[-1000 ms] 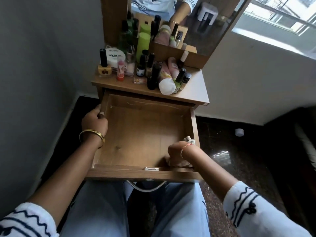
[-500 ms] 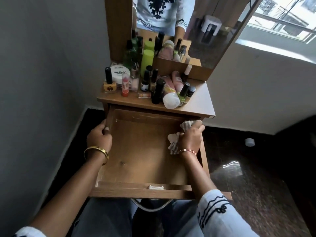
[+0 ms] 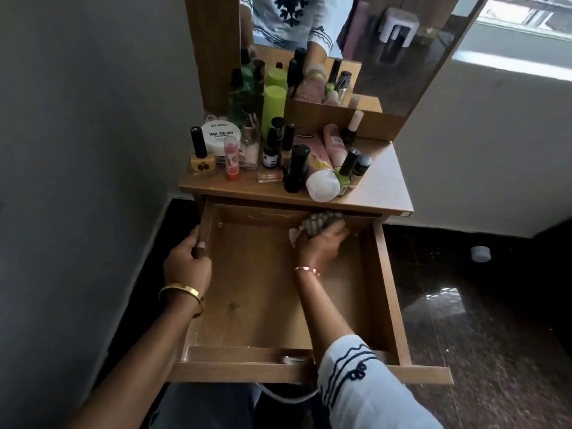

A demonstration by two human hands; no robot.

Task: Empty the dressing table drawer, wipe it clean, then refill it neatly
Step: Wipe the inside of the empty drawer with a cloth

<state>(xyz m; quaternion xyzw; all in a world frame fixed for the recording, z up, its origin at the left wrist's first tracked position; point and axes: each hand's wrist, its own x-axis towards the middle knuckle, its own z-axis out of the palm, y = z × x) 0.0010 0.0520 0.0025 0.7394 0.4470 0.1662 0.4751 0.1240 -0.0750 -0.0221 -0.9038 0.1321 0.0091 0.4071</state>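
At the far right corner of the open drawer (image 3: 257, 292), the right hand (image 3: 320, 244) is pressing a crumpled cloth (image 3: 320, 222) against the back wall; its fingers (image 3: 339, 232) are lying curled over the cloth and holding it down, with a white bit of the cloth sticking out to the left of the hand. The left hand (image 3: 187, 264) is gripping the drawer's left wall near its far end, fingers wrapped outside and the thumb (image 3: 199, 249) hooking over the top edge. A gold bangle (image 3: 182, 292) is sitting on the left wrist and a thin bracelet (image 3: 306, 269) on the right. The drawer is standing pulled well out from under the table (image 3: 380, 184), and its wooden floor is showing bare apart from the cloth and hand.

On the table, bottles and tubes are crowding the left and middle, well back from the right edge. A yellow polish bottle (image 3: 201, 156) with a black cap is standing at the left edge, beside a white tub (image 3: 220, 136) marked NAIL POLISH and a small red tube (image 3: 232, 159). A green can (image 3: 274, 109) is rising behind them. Near the front edge a black tube (image 3: 295, 168) is standing upright, touching a pink bottle (image 3: 322, 178) lying on its side with its white cap toward the front. A mirror (image 3: 387, 41) is backing the table. On the dark floor (image 3: 479, 320) to the right, a small white cap (image 3: 480, 253) is lying well apart.
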